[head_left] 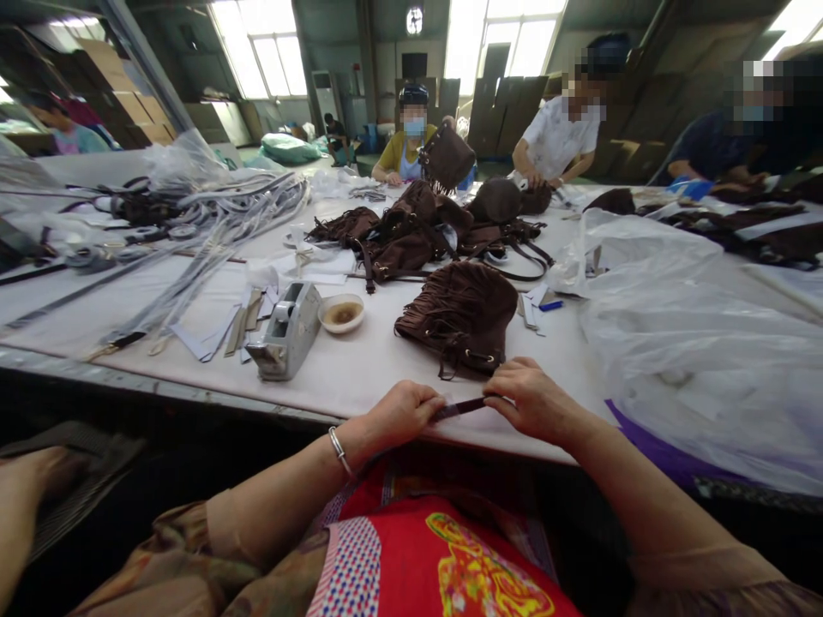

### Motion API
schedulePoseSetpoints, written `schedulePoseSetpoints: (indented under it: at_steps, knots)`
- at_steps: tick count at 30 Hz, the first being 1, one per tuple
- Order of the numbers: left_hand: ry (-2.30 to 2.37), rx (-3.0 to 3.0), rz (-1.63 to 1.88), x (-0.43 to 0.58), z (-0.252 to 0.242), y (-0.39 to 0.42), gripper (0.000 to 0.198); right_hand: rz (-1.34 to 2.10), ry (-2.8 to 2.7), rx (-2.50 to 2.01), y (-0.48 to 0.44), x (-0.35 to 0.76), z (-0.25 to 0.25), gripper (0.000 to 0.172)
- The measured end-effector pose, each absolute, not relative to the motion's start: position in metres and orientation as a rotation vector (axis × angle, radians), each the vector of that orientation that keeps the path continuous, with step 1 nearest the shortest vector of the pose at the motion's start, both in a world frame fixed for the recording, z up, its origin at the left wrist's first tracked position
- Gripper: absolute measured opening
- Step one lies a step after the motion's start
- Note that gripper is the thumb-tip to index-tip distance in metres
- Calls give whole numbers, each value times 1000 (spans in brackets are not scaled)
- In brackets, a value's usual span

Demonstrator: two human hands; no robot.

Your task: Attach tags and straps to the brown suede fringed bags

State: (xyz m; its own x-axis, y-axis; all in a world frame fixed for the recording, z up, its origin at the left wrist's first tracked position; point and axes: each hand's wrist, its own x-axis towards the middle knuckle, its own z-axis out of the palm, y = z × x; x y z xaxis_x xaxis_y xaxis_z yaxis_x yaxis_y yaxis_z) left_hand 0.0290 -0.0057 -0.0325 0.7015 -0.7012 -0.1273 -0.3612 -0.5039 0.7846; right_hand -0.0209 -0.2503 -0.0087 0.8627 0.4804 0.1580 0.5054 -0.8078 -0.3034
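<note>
Head view, dark strap: a short length [468, 406] was stretched between both hands, just above the near edge of the white table [360, 377].
Left hand: it [406, 411] pinched the strap's left end between thumb and fingers; a shiny clear patch showed there, film or tape, I could not tell which.
Right hand: it [524, 396] pinched the other end, thumb below and fingers curled over.
Fringed bag: the brown bag [466, 313] lay just beyond the right hand; whether the two touched was unclear.
Strap step: it looked like close two-handed work on the strap, with the bag left lying.
Strap's next need: in my judgement, firm pinches at both ends and the clear patch kept flat.
Tape dispenser: it [289, 334] stood to the left, near a small bowl [327, 329].
Bag pile: more brown bags [411, 227] lay farther off.
Plastic sheet: clear plastic [669, 317] covered the right side.
Co-worker: a person in white [559, 137] worked at the far side.
</note>
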Motion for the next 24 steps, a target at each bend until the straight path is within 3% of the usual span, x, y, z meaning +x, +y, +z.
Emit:
schedulePoseSetpoints:
  at_steps: [9, 13, 16, 24]
  knots:
    - [-814, 2123, -479, 35, -34, -33, 41, -250, -689, -2512, -225, -12, -29, 21]
    - [-735, 2170, -393, 39, -35, -36, 42, -528, -254, -2386, -247, -10, -41, 18]
    - [-689, 2256, -381, 38, -35, -38, 42, -398, -18, -2325, -259, -11, -53, 19]
    - [-677, 2413, -377, 44, -28, -65, 41, -235, -88, -2044, -228, -12, -73, 19]
